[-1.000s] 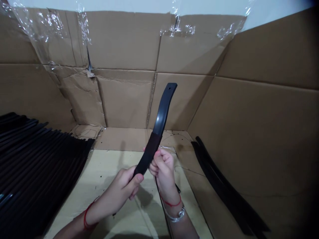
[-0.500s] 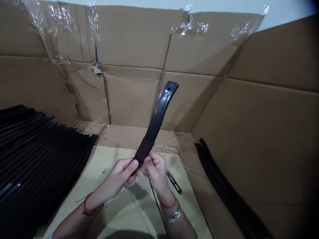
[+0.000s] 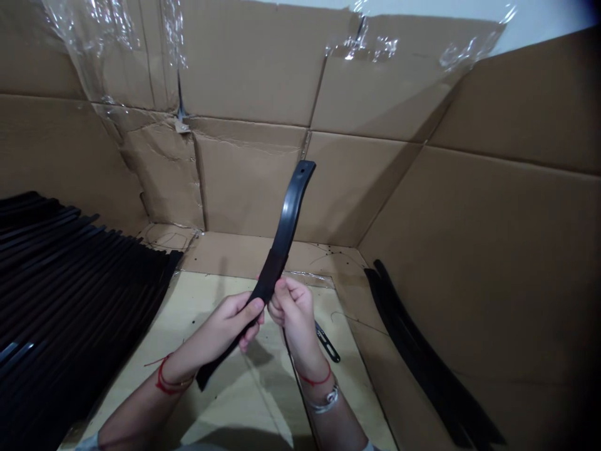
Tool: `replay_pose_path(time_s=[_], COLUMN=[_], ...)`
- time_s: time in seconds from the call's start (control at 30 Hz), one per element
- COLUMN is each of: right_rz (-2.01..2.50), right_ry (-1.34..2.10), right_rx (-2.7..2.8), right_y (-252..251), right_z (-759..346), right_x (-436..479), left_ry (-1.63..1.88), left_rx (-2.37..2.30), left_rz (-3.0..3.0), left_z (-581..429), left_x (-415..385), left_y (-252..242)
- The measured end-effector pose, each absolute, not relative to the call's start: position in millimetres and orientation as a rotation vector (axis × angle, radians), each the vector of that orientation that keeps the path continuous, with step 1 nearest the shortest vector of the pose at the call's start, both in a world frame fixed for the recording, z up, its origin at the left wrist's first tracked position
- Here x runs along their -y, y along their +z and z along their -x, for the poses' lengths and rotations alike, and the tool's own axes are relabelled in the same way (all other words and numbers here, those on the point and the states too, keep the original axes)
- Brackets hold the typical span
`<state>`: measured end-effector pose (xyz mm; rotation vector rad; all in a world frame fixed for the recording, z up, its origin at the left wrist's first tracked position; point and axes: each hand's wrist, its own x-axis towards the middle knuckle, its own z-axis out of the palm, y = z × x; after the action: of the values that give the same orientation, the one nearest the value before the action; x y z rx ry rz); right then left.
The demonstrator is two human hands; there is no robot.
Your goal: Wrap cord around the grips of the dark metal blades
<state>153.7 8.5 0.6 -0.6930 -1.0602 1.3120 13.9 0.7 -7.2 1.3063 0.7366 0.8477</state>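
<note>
The left hand (image 3: 239, 319) has its grip wrapped around a curved black strip (image 3: 291, 203), raised above the pale worktop (image 3: 197, 294); the right hand (image 3: 295, 310) has its grip closed on a dark sleeve (image 3: 271, 272) around the strip. The sleeve is on, but the holed far end is bare; this piece looks unfinished. Beyond lie a slotted black plate (image 3: 327, 343), stacked strips (image 3: 84, 300) left and two strips (image 3: 413, 344) right, their stage unclear.
</note>
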Motion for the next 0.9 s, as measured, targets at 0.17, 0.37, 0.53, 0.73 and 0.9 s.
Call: replay_pose_path(time_s=[0.17, 0.37, 0.53, 0.73, 0.9], right_rz=[0.639, 0.68, 0.893, 0.566, 0.879], right_ry=[1.521, 1.427, 1.054, 1.476, 1.034], right_rx=[1.283, 1.444, 1.232, 1.459, 1.287], right_y=[9.6, 12.1, 7.9, 6.5, 14.1], right_z=[-166.7, -156.9, -158.7, -173.1, -167.4], right_x=[-6.2, 0.2, -9.3, -9.5, -8.2], left_ry=[0.841, 0.366, 0.977, 0.503, 1.043], left_rx=[-0.662, -0.232, -0.782, -0.612, -0.925], left_rz=[-1.177, -0.918, -1.299, -1.17, -1.515], left_z=[4.9, -2.3, -13.8, -7.4, -23.3], left_x=[4.1, -0.4, -8.5, -4.7, 3.0], left_y=[0.0, -16.4, -15.1, -15.5, -16.6])
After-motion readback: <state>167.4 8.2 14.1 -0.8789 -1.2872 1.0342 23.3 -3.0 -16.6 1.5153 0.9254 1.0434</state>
